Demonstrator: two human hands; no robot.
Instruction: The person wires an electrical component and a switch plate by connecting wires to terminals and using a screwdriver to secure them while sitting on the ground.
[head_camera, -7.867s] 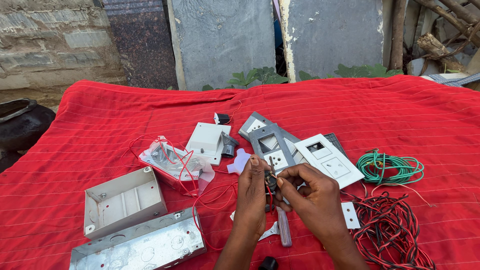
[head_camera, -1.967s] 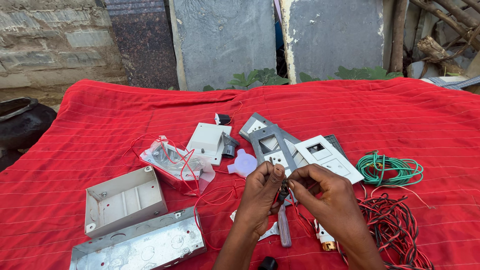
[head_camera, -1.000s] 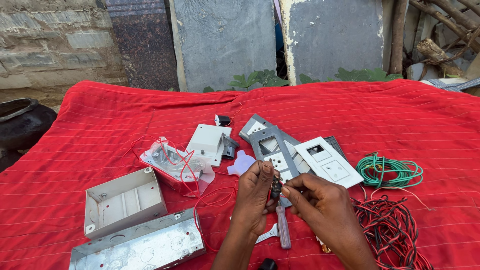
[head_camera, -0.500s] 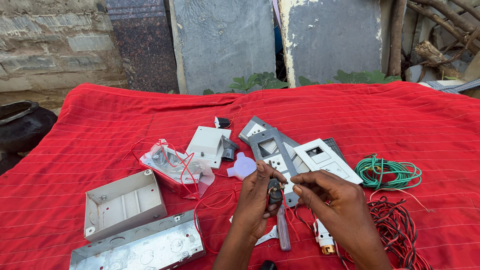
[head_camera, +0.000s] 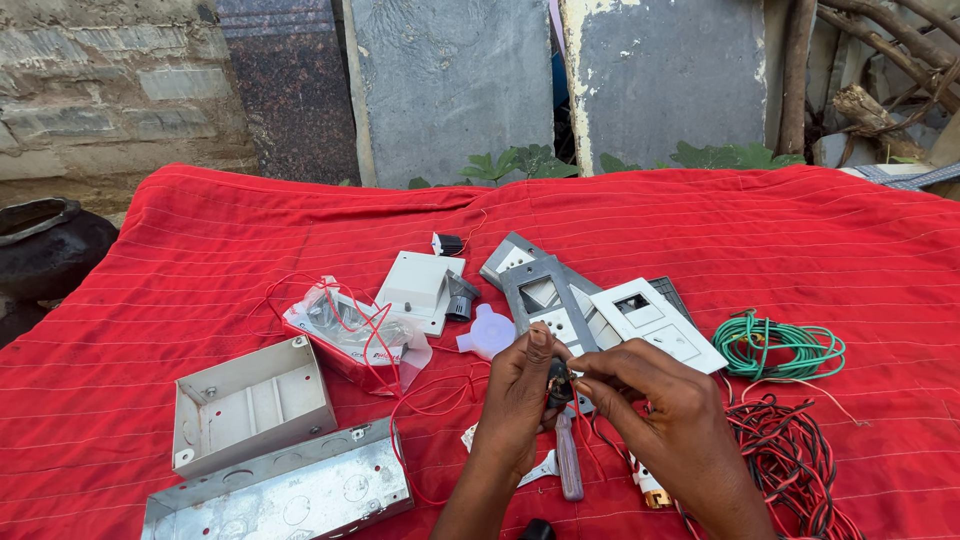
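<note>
your left hand (head_camera: 520, 405) has its fingers curled tight around a small dark electrical part (head_camera: 557, 381), thumb up along its side. your right hand (head_camera: 665, 420) meets it from 3 o'clock, its fingers pinched shut at the part's right edge; what they pinch there is too small to tell. the part sits low and centre in your view, held above the red cloth (head_camera: 700, 220) that covers the tabletop.

directly below the part, at 6 o'clock, a screwdriver with a grey handle (head_camera: 568, 462) lies on the cloth. at 12 o'clock are grey and white switch plates (head_camera: 600, 305), overlapping. a translucent round cap (head_camera: 490, 333) lies at 11 o'clock, with a white box (head_camera: 418, 287) beyond it. at 9 o'clock a clear bag wrapped in thin red wire (head_camera: 350, 335) lies on the cloth. 2 open metal boxes (head_camera: 270, 440) sit at 8 o'clock. a green wire coil (head_camera: 785, 348) is at 2 o'clock, and a tangle of red and black wire (head_camera: 795, 465) at 4 o'clock.
</note>
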